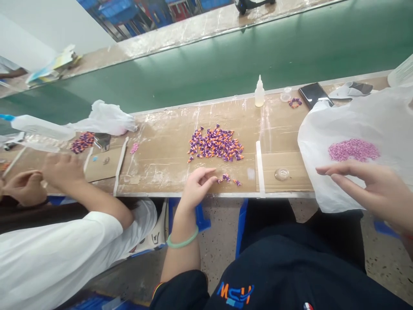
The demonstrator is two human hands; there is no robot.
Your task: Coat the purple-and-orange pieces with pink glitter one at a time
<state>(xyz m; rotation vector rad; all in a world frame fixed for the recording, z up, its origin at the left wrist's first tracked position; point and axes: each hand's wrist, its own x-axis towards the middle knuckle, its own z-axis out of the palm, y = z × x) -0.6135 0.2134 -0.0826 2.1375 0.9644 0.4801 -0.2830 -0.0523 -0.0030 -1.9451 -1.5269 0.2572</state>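
Head view, left to right: a co-worker's hands [41, 178] rest on the taped cardboard surface [161, 150]. The left hand [196, 185] lies open and empty at the near edge, fingertips just left of a few stray purple-and-orange cone beads [227, 178]; the main bead pile [215, 144] sits beyond. The right hand [371, 187], fingers spread and holding nothing, hovers over a white plastic bag [355, 116] of pink beads [353, 150], farther from the cones.

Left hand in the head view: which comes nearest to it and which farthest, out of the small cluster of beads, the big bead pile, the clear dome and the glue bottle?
1. Small cluster of beads, just right of the left hand's fingertips.
2. Big bead pile, farther back on the table.
3. Clear dome, off to the right.
4. Glue bottle, at the far edge.
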